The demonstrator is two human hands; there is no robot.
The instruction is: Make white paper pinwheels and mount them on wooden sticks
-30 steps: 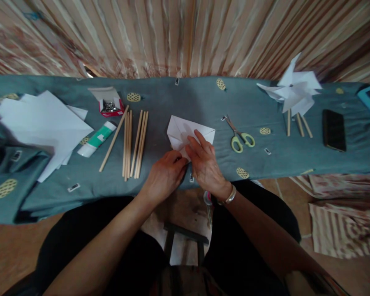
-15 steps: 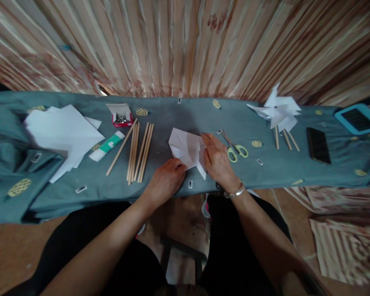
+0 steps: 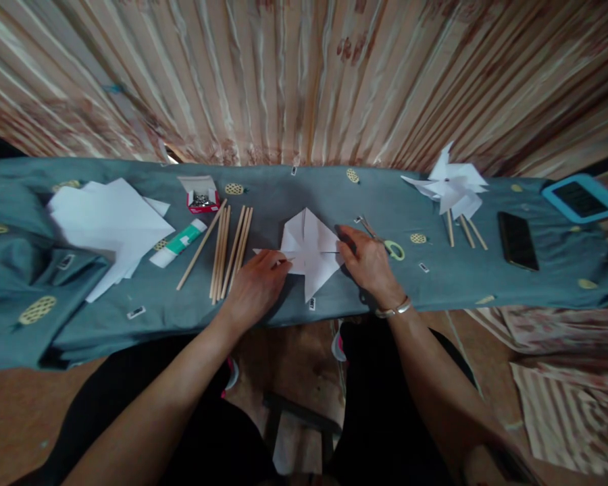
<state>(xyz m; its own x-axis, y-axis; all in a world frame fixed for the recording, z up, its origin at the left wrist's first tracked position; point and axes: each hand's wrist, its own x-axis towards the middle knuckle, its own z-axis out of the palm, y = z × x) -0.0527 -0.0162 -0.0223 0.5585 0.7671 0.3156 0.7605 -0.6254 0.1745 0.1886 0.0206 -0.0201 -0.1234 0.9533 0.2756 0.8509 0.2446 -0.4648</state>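
Note:
A white sheet of paper [image 3: 314,246], cut with slits toward its middle, lies before me on the cloth, its points spread out. My left hand [image 3: 261,280] pinches its left point between thumb and fingers. At the opposite point, my right hand [image 3: 367,260] has thumb and forefinger on the paper's edge. Just behind the right hand lie scissors with light green handles [image 3: 395,250], partly covered by it. Several wooden sticks [image 3: 240,243] rest to the left of the left hand.
At left are a stack of white paper [image 3: 111,223], a green and white glue stick [image 3: 180,243] and a red box of small metal pieces [image 3: 203,199]. Rightward stand paper pinwheels on sticks [image 3: 450,185], a dark phone [image 3: 517,241] and a blue-framed tablet [image 3: 582,198].
The paper was folded and bunched between my hands; now it is opened flatter and turned. My left hand moved left and up to its left point, and my right hand shifted right over the scissors.

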